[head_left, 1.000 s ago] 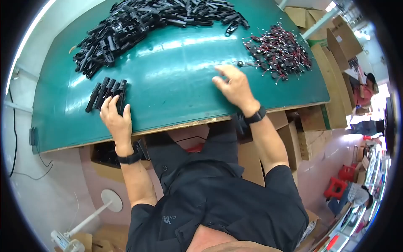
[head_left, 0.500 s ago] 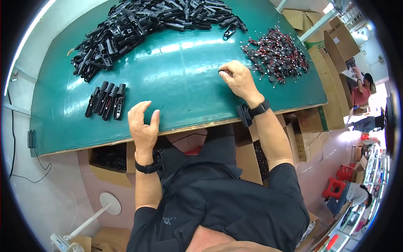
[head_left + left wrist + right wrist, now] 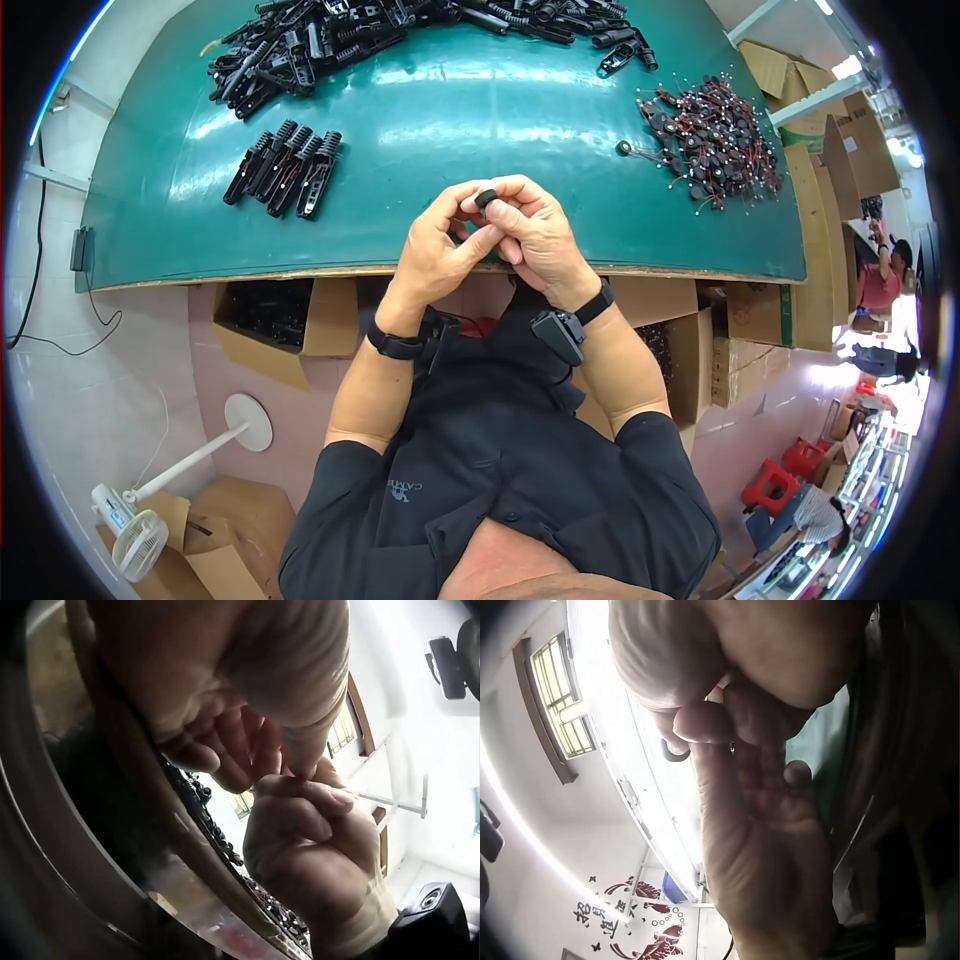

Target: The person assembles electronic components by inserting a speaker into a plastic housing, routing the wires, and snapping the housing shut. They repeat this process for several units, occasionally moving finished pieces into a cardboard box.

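Both hands meet over the table's front edge. In the head view a small black round part (image 3: 486, 198) sits between their fingertips. My right hand (image 3: 542, 235) pinches it with thumb and finger. My left hand (image 3: 440, 250) has its curled fingertips against the same part, its thumb close to the right fingers. In the right wrist view a small shiny tip (image 3: 733, 748) shows beside the left thumb, and a dark rim (image 3: 675, 752) of the part peeks out; the fingers hide the rest. Several black ribbed-end housings (image 3: 285, 168) lie in a row to the left.
A heap of black housings (image 3: 320, 45) covers the table's far side. At the right lies a pile of black discs with red wires (image 3: 715, 145), one loose disc (image 3: 624, 148) beside it. Cardboard boxes (image 3: 330, 315) stand under the table edge, and a white fan (image 3: 140, 545) at lower left.
My left hand has left the row of housings and moved right. My right hand has brought the black round part from near the wired pile toward my body, where both hands now meet.
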### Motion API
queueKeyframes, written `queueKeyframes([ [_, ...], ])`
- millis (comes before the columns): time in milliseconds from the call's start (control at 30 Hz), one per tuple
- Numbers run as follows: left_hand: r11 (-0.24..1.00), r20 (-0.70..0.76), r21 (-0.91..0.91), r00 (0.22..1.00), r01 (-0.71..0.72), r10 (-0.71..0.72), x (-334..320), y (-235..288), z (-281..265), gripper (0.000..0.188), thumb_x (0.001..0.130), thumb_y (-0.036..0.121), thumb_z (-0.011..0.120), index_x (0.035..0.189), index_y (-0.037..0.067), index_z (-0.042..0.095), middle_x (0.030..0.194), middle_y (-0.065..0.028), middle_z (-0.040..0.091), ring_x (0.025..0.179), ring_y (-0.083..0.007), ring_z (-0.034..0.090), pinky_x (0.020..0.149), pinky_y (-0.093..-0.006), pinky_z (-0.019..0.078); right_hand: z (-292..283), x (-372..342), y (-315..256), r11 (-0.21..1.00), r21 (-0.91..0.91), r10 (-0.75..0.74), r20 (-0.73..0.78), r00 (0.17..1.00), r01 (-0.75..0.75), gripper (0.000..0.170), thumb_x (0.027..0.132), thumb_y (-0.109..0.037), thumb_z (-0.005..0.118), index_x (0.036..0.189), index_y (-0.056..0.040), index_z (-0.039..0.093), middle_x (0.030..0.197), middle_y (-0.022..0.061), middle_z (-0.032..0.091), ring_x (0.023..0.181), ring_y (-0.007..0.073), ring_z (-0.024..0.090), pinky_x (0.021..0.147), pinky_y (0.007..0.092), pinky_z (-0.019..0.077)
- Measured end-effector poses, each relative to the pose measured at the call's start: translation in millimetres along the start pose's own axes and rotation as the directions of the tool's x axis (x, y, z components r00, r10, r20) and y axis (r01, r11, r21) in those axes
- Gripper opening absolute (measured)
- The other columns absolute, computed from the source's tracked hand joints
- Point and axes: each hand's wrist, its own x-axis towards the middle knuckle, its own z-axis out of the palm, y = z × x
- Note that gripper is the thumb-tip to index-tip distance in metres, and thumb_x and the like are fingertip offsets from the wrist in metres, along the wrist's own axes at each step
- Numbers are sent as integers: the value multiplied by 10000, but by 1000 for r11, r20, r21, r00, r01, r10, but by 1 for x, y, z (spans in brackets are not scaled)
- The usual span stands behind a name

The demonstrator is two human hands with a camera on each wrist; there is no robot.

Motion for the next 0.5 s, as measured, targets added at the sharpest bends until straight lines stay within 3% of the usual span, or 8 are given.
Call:
queueKeyframes([
  [67, 999, 29, -26, 999, 44, -43, 0, -3, 0, 518, 922, 121, 803, 1397, 46, 613, 1160, -40, 701, 918, -86, 657, 762, -244, 540, 3, -2, 2, 1000, 12, -19, 20, 1000, 19, 130, 1066, -91, 636, 1176, -30, 668, 1164, 148, 754, 545, 30, 535, 474, 162, 425],
  [167, 938, -63, -346, 998, -23, 1, 2, -10, 5, 346, 960, 91, 760, 1292, 52, 669, 1147, -14, 705, 882, -67, 639, 730, -226, 523, 10, -5, 2, 997, 36, -66, 68, 996, 63, 124, 1069, -83, 628, 1172, -29, 669, 1193, 153, 750, 536, 31, 530, 471, 157, 426],
  [200, 938, -65, -346, 998, -28, 6, 2, -10, 5, 346, 960, 91, 760, 1292, 52, 669, 1147, -14, 705, 882, -67, 639, 730, -226, 523, 14, -6, 3, 997, -11, -78, 57, 995, 79, 121, 1069, -80, 625, 1170, -30, 669, 1203, 155, 748, 537, 32, 532, 471, 160, 428],
  [333, 959, -109, -278, 994, -59, 30, 0, -9, 2, 173, 997, 75, 717, 1165, 38, 699, 1135, -27, 712, 869, -75, 634, 735, -234, 516, 16, -7, 3, 983, -108, -147, 5, 989, 147, 114, 1068, -73, 622, 1165, -33, 668, 1211, 157, 745, 546, 40, 544, 475, 171, 436],
  [433, 980, -157, 101, 970, -170, 185, -2, -7, -1, 103, 1025, 109, 709, 1075, 20, 706, 1117, -49, 719, 866, -82, 633, 751, -239, 513, 11, -7, 5, 973, -113, -210, -73, 975, 201, 112, 1066, -75, 625, 1163, -36, 664, 1187, 157, 747, 560, 50, 558, 485, 179, 441],
  [500, 983, -148, 60, 972, -174, 181, -3, -9, -3, 108, 1028, 124, 712, 1052, 19, 707, 1091, -48, 720, 857, -86, 630, 753, -240, 510, 6, -6, 3, 976, -86, -210, -103, 972, 202, 109, 1059, -71, 630, 1158, -35, 657, 1150, 157, 749, 588, 69, 579, 511, 197, 463],
])
